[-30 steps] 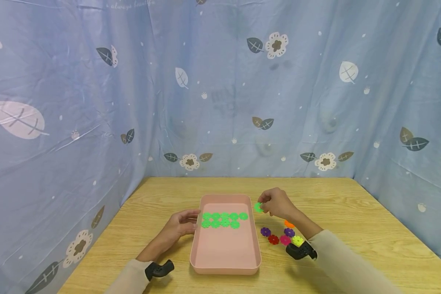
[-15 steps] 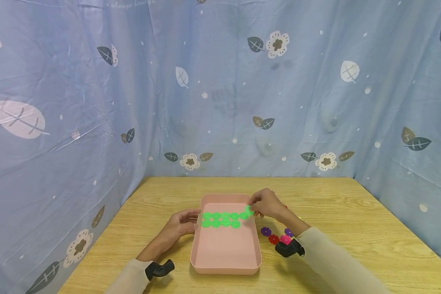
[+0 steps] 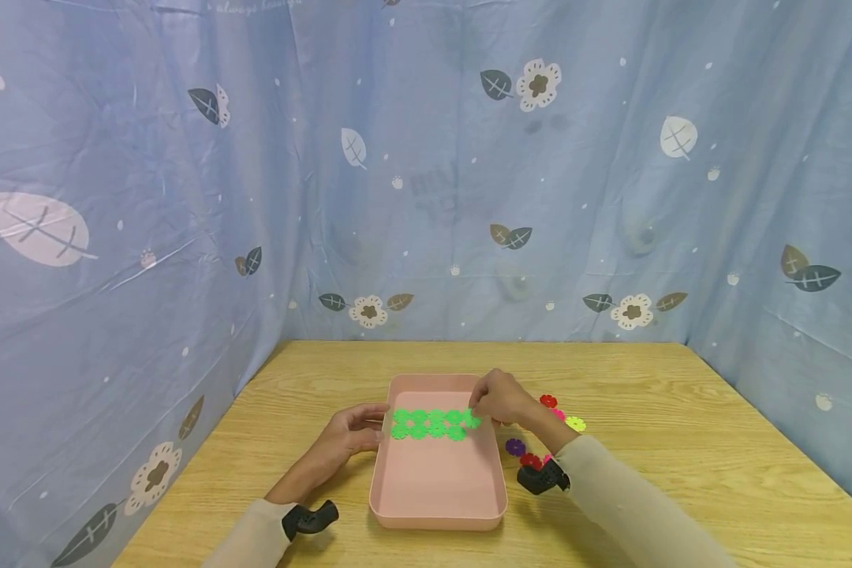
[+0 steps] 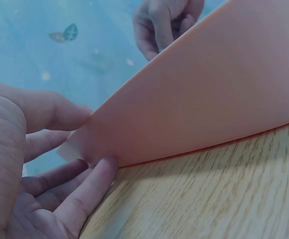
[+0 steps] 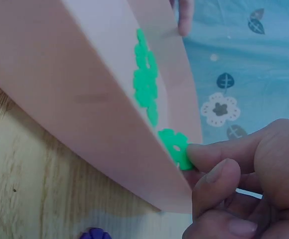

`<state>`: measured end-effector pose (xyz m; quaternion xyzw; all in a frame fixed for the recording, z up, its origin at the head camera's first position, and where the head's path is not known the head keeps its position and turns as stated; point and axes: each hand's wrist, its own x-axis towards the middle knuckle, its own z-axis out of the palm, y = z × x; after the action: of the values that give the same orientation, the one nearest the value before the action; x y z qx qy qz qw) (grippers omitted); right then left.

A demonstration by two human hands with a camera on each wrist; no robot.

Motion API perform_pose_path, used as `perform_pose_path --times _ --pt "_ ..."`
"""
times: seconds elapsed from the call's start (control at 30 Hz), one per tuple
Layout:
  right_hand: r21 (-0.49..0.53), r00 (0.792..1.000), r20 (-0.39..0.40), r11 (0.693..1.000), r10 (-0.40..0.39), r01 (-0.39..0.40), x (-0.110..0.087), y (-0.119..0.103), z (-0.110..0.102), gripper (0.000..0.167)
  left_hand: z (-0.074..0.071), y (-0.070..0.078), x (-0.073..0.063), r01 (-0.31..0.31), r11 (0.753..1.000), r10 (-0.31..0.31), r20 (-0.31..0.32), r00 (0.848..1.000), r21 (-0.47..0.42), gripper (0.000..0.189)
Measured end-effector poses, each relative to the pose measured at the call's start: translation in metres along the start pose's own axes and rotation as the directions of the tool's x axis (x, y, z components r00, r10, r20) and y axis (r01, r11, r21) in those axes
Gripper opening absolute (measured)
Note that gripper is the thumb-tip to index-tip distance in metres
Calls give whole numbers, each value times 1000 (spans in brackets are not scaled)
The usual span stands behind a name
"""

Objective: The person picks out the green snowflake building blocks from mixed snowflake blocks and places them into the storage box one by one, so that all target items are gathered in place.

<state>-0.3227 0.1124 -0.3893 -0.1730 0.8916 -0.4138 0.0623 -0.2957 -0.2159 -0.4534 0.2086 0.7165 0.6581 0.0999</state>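
Observation:
A pink rectangular tray (image 3: 436,481) rests on the wooden table. Inside it, toward the far half, several green flower-shaped discs (image 3: 417,431) lie in two rows. Over the tray's right side my right hand (image 3: 502,398) pinches another green flower-shaped disc (image 5: 174,143) between thumb and index finger. The right wrist view has this disc just inside the right wall, close to the rows. At the left wall, my left hand (image 3: 348,438) rests with fairly straight fingers against the outside. In the left wrist view its index finger touches near the rim and its thumb lies lower.
Right of the tray lie loose discs: a red one (image 3: 548,401), a yellow one (image 3: 575,424), a purple one (image 3: 515,447) and another red one (image 3: 530,461). Pink discs are partly covered by the right arm. A blue patterned curtain (image 3: 454,197) surrounds the table.
My right hand has carried the green disc leftward, from beside the tray over its right wall to the right end of the rows. My left hand stays at the left wall.

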Motion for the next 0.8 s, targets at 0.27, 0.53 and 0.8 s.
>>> perform_pose_path --times 0.27,0.53,0.8 --pt "-183 998 15 981 -65 66 4 5 7 12 1 -1 1 -3 1000 3 -4 1000 4 60" --pt "-404 996 5 911 -91 85 6 9 14 15 2 -1 0 2 1000 -2 -8 1000 -9 60" --pt "-315 989 -7 939 -149 140 1 20 17 12 5 -1 -1 -1 1000 1 -9 1000 -4 60"
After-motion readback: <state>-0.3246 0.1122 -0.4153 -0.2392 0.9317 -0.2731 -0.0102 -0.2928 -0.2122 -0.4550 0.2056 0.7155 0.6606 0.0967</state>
